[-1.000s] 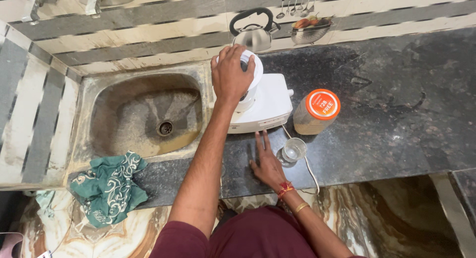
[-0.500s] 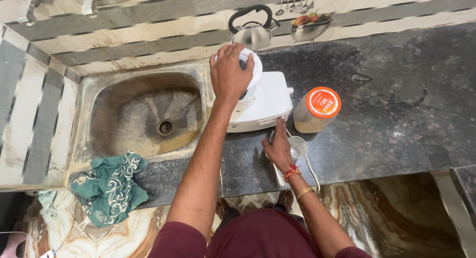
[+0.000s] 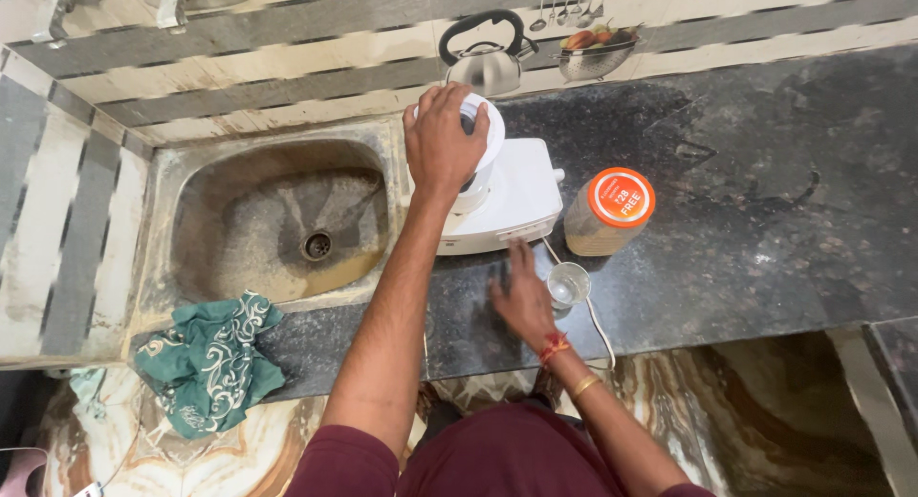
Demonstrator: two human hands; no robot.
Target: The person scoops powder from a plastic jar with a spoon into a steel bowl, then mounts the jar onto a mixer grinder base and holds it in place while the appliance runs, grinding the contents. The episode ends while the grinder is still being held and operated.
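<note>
White plastic lid [image 3: 490,134] under left hand [image 3: 442,143], speckled counter [image 3: 746,229].

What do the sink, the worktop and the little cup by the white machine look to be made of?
The basin-shaped grey sink looks like dull, stained steel, judging by its metallic sheen. The dark speckled worktop seems polished stone, perhaps granite, given its mottled grain. The small clear cup beside the right hand is see-through: glass or plastic, hard to tell.

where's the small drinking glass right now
The small glass stands on the dark counter, just right of the right hand, in front of the orange-lidded jar.
</note>
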